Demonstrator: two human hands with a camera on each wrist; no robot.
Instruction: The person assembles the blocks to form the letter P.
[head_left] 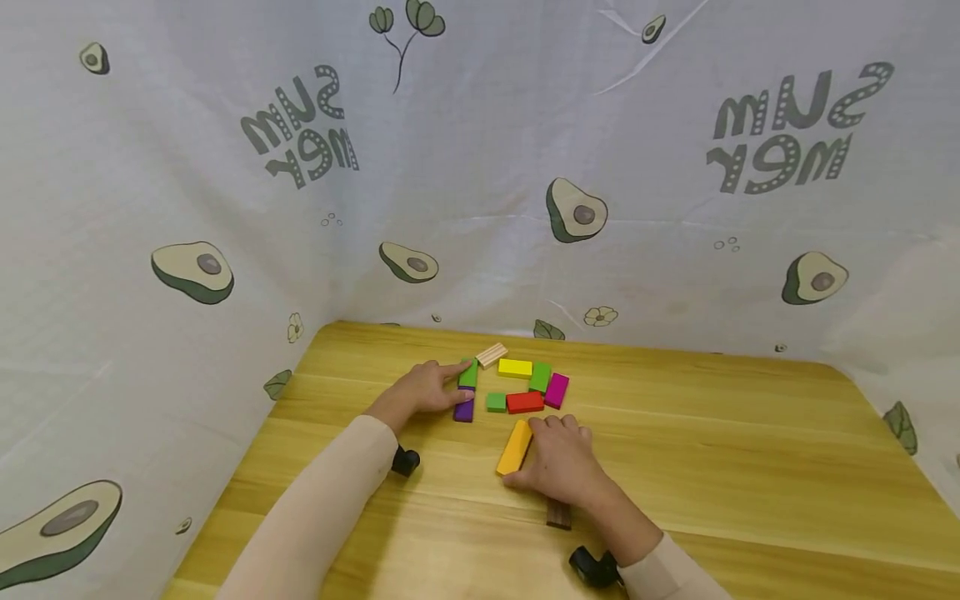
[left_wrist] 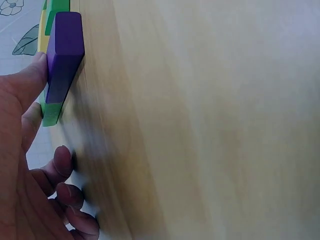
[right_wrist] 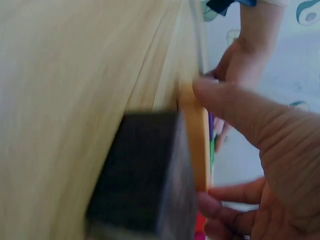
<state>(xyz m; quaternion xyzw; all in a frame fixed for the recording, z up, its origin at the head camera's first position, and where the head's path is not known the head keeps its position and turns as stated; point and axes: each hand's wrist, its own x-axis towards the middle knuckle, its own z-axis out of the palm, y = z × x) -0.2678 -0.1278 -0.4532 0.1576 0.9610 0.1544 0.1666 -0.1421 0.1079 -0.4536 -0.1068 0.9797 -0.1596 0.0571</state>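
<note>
In the head view my left hand [head_left: 426, 388] reaches over the table's left part. Its index finger touches a green block [head_left: 468, 374], and the thumb touches a purple block [head_left: 464, 409] set end to end with it. The left wrist view shows the thumb against the side of the purple block [left_wrist: 68, 37], with the other fingers loosely bent. My right hand [head_left: 561, 455] grips an orange block [head_left: 514, 448] by its ends, thumb at the near end and fingers at the far end. A dark brown block [head_left: 558, 513] lies partly hidden under that hand.
Beyond the hands are a striped light wood block [head_left: 492, 356], a yellow block [head_left: 515, 368], another green block [head_left: 540, 377], a magenta block [head_left: 557, 390], a red block [head_left: 525, 402] and a small green block [head_left: 496, 402]. A patterned white sheet [head_left: 480, 167] hangs behind the wooden table [head_left: 712, 467].
</note>
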